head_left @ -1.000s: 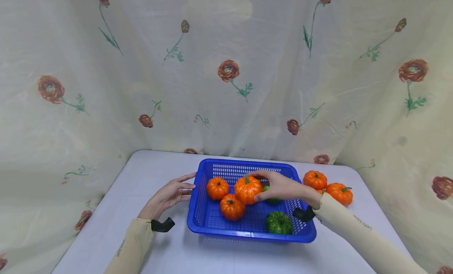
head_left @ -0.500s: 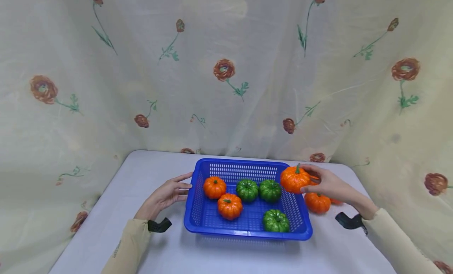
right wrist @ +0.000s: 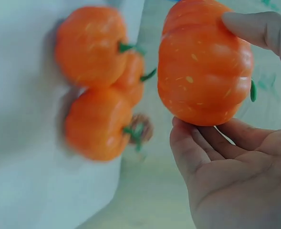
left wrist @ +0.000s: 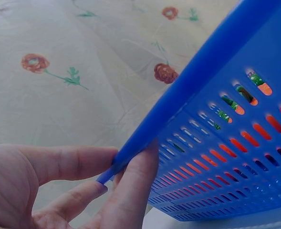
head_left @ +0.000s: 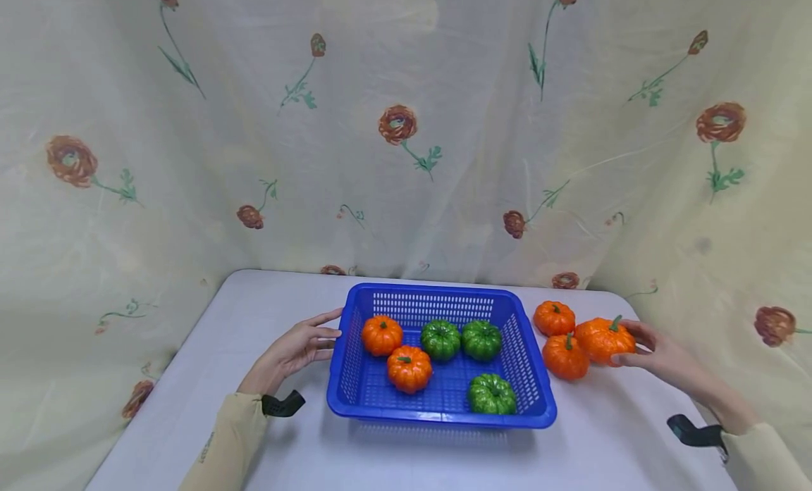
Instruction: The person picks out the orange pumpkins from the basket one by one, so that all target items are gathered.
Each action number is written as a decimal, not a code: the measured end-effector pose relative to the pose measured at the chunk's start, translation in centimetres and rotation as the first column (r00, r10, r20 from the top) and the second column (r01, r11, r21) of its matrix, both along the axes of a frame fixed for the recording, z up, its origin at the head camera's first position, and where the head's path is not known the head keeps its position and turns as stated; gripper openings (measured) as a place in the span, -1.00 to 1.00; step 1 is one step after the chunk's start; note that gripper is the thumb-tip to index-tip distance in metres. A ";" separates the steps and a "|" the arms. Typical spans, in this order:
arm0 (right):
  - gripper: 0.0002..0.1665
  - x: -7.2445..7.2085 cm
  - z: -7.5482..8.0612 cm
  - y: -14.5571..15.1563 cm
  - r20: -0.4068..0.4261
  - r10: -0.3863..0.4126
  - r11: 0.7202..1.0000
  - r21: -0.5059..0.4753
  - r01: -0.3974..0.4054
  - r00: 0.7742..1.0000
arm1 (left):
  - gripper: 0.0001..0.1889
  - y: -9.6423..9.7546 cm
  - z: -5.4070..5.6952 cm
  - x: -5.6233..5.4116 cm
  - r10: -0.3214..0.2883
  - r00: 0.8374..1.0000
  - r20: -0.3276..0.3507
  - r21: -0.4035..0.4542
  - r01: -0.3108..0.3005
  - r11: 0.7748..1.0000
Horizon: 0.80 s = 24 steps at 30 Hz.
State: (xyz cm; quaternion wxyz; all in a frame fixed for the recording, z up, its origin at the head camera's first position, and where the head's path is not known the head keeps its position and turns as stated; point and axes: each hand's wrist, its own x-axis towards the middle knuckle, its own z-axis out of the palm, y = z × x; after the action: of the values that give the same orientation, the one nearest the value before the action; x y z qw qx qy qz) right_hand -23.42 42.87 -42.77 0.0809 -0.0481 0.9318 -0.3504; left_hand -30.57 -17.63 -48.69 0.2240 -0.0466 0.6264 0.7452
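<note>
A ribbed orange pumpkin, gripped with fingers wide by the right hand, has been carried rightward; a blue plastic basket is pinched by the left hand.

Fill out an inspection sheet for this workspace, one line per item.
Surface: white table.
Job's things: blue basket holding two orange pumpkins and three green pumpkins; three loose orange pumpkins on the table, at the basket's right.
Clutter: nothing seen.
Hands: left hand pinches the basket's rim; right hand grips another orange pumpkin.
Cables: nothing seen.
Surroundings: flowered curtain behind and on both sides.
</note>
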 end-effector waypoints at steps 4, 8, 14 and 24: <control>-0.02 0.4 -1.5 1.9 0.025 -0.028 0.999 0.037 0.027 0.999 | -0.37 -0.1 0.0 0.0 0.001 1.000 0.003 0.002 -0.001 1.000; 0.06 0.5 -3.3 3.3 0.085 -0.065 0.996 0.061 0.060 0.994 | -0.38 -0.2 0.0 0.0 0.003 1.000 0.005 0.003 -0.003 1.000; 0.06 0.2 -5.9 3.7 0.129 -0.083 0.996 0.055 0.077 0.988 | -0.37 -0.2 0.2 -0.1 0.004 1.000 -0.001 -0.010 -0.004 1.000; 0.04 -0.3 -7.5 3.7 0.129 -0.111 0.994 0.010 0.111 0.985 | -0.37 0.0 0.1 0.0 0.002 1.000 0.011 0.005 -0.002 1.000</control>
State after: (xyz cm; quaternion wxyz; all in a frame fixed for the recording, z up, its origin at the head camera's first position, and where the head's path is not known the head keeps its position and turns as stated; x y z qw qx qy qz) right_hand -23.75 46.54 -50.23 0.1213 0.0267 0.9264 -0.3555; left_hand -30.60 -17.67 -48.62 0.2267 -0.0509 0.6231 0.7468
